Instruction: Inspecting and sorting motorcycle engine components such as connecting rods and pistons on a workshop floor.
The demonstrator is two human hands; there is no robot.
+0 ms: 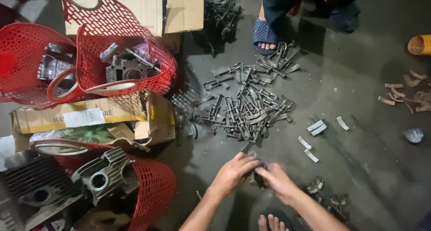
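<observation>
Both forearms bare, no sleeves, no rings or watch visible; dark sandal (274, 216) on foot, toes showing.

3 red baskets (125, 64), 4 pale curved strips (316, 127)
</observation>
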